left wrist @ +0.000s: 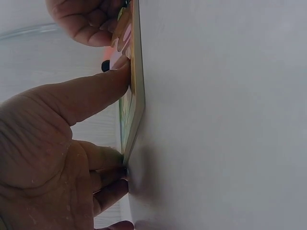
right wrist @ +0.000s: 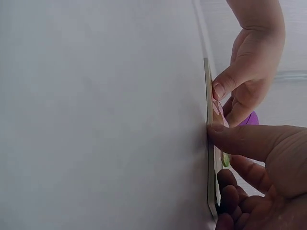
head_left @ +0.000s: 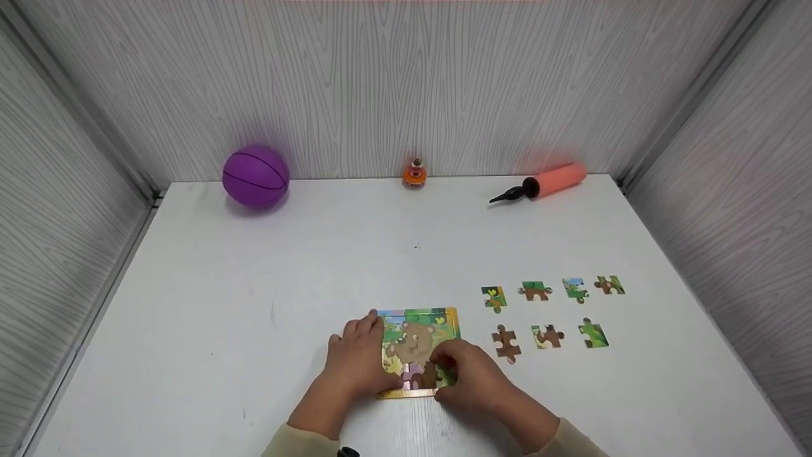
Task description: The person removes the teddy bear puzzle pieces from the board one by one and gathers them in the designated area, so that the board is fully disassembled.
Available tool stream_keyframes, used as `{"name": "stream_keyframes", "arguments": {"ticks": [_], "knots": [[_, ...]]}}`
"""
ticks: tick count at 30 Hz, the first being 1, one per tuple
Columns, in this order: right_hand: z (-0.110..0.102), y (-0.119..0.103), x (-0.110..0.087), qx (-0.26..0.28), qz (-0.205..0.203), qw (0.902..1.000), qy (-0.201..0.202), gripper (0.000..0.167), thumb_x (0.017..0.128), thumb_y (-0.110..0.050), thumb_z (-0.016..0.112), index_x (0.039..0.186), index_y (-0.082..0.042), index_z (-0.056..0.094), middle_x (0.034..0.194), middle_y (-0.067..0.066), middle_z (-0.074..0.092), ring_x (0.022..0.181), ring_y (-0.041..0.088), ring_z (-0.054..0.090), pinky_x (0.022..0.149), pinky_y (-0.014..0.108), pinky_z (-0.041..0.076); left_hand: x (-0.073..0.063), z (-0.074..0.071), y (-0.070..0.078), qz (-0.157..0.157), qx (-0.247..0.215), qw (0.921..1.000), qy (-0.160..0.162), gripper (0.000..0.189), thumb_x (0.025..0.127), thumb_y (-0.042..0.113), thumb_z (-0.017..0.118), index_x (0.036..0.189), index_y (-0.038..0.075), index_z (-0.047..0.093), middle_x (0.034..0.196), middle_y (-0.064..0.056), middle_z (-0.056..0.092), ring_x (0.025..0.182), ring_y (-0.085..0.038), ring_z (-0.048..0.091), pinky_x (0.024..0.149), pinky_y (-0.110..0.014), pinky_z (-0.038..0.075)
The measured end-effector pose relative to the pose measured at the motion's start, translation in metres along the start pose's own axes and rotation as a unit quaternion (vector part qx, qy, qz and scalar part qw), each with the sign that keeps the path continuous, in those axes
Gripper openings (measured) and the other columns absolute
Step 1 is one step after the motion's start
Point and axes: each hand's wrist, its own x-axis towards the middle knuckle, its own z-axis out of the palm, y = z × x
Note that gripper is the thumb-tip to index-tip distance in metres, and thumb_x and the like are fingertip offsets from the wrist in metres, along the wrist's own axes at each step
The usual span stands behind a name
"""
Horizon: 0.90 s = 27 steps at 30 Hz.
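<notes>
A small bear jigsaw puzzle (head_left: 412, 343) lies on the white table in a yellow-edged tray (head_left: 409, 393). My left hand (head_left: 358, 358) holds the tray at its left side, thumb on the near edge and fingers at the far left corner. Over the tray's lower right corner, my right hand (head_left: 472, 377) pinches a brown and green puzzle piece (head_left: 429, 376), partly hidden by the fingers. In the right wrist view, the right thumb (right wrist: 235, 139) touches the tray's near edge, and a green bit of the piece (right wrist: 226, 159) stands slightly raised by the index finger.
Several loose puzzle pieces (head_left: 505, 343) lie in two rows right of the tray. Along the back wall are a purple ball (head_left: 256, 178), a small orange toy (head_left: 415, 174) and an orange hand pump (head_left: 558, 179) with a black nozzle. Grey wood-grain panels (head_left: 393, 89) enclose the table.
</notes>
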Motion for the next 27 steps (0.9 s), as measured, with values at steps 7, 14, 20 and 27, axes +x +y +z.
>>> {"name": "stream_keyframes", "arguments": {"ticks": [7,14,20,27], "knots": [[0.003,-0.0002,0.0,0.027,-0.005,0.9996,0.003,0.045,0.076,-0.004,0.093,0.108,-0.018,0.066,0.095,-0.005,0.062,0.087,0.018,0.057,0.077,0.035,0.052,0.0003,0.0004,-0.0025,0.005,0.009,0.9999,0.006,0.113,0.072,0.049,0.094,0.158,-0.004,0.043,0.167,-0.019,0.036,0.148,-0.039,0.037,0.105,-0.063,0.038],[0.0044,-0.0025,-0.0009,0.025,0.01,0.9996,-0.001,0.046,0.077,-0.007,0.094,0.112,-0.015,0.066,0.096,-0.004,0.062,0.088,0.018,0.059,0.079,0.035,0.054,-0.0001,-0.0002,-0.0026,0.006,0.006,1.0,0.004,0.113,0.072,0.048,0.095,0.158,-0.004,0.044,0.167,-0.019,0.036,0.148,-0.04,0.038,0.104,-0.062,0.038],[0.0044,-0.0015,-0.001,0.025,0.009,0.9996,0.002,0.044,0.078,-0.01,0.094,0.112,-0.015,0.066,0.095,-0.004,0.062,0.088,0.018,0.058,0.077,0.034,0.053,0.0006,0.0003,-0.0029,0.003,0.004,1.0,0.003,0.113,0.071,0.048,0.096,0.158,-0.003,0.044,0.167,-0.019,0.036,0.148,-0.039,0.038,0.104,-0.061,0.038],[-0.0007,0.0026,-0.001,0.05,0.008,0.9987,0.005,0.041,0.081,-0.008,0.09,0.114,-0.016,0.067,0.096,-0.002,0.062,0.089,0.019,0.058,0.075,0.035,0.052,0.0007,0.0013,-0.0024,-0.002,0.003,1.0,0.002,0.115,0.071,0.049,0.097,0.158,-0.003,0.044,0.168,-0.019,0.036,0.148,-0.039,0.038,0.104,-0.061,0.039]]}}
